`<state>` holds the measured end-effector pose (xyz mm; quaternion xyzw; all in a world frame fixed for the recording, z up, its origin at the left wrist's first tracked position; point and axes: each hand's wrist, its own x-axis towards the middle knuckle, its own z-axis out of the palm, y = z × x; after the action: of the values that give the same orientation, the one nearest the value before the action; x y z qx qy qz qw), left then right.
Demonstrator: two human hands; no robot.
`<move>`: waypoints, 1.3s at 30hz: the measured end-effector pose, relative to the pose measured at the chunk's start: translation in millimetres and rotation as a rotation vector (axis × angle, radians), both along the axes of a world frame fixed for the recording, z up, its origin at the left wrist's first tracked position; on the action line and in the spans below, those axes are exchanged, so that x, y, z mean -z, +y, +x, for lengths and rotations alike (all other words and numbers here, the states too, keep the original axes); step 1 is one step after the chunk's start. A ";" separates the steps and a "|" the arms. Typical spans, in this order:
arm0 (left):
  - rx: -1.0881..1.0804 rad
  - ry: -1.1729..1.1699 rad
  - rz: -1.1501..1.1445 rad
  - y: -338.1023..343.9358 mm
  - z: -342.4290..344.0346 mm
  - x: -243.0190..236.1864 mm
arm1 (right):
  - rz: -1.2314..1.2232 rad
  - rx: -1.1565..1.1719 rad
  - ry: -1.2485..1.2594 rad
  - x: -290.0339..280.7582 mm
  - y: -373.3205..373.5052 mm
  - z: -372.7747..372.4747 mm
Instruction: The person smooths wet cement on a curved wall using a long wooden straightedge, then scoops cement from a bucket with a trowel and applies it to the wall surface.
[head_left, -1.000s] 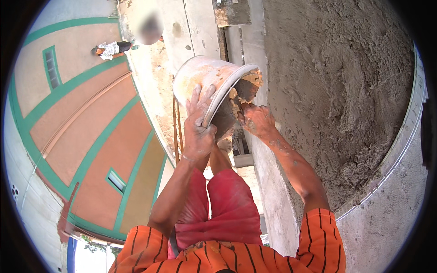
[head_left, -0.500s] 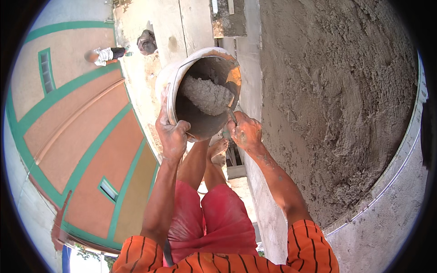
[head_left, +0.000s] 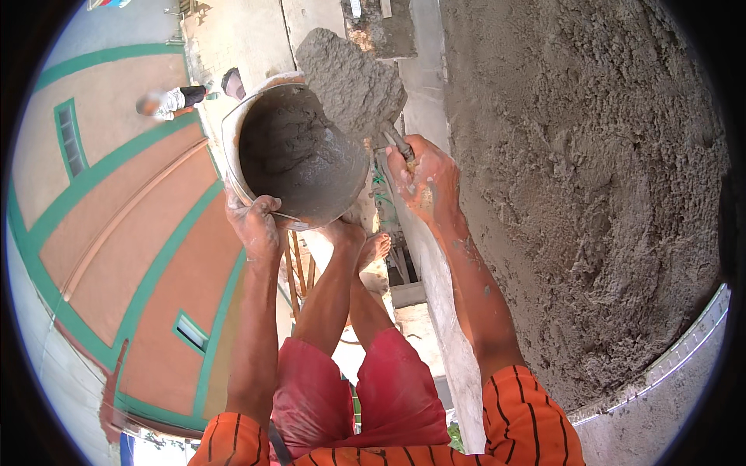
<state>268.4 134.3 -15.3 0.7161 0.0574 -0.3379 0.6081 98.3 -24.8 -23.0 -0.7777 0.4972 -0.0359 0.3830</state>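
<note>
Right side: the widest area is taken up by a surface coated in rough grey mortar (head_left: 583, 194). Left side: a building wall (head_left: 159, 256), painted in brownish tones and banded with green, is seen. Between them, a pale bucket (head_left: 231, 147) is held with its mouth tilted toward the near side; its inside is smeared with dark grey mix. At the bucket's far right edge, a heaped mound of mortar (head_left: 350, 81) is carried on a trowel, the blade hidden beneath it; contact with the rim cannot be told. The trowel handle (head_left: 400, 144) is gripped by the right hand (head_left: 427, 175), fingers closed around it. The bucket's near left rim is clasped by the left hand (head_left: 256, 221), thumb over the edge, remaining fingers mostly hidden. Far left, a small standing person (head_left: 175, 101) is noted.
</note>
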 end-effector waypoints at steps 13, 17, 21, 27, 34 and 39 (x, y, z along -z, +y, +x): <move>0.086 -0.085 0.029 62.6 24.5 31.7 | 0.459 0.067 -0.245 126.0 -95.8 -20.9; 0.155 -0.062 0.010 36.3 28.3 28.0 | 0.903 0.321 -0.312 223.7 -147.1 -52.3; 0.092 -0.091 0.050 46.3 30.0 30.8 | 0.508 0.632 -0.433 181.6 -113.0 -78.9; 0.092 -0.089 0.044 52.3 23.9 25.8 | 0.484 0.524 -0.242 184.1 -89.7 -78.8; 0.092 -0.105 0.077 56.8 31.2 36.1 | 0.182 0.492 0.216 398.3 -152.6 -97.3; 0.065 -0.067 0.118 66.8 33.1 36.3 | -0.120 0.359 0.209 329.6 -155.4 -66.5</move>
<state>301.5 201.1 -51.6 0.7629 0.0338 -0.3294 0.5554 31.7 -180.1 -352.6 -0.6974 0.6618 -0.0523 0.2700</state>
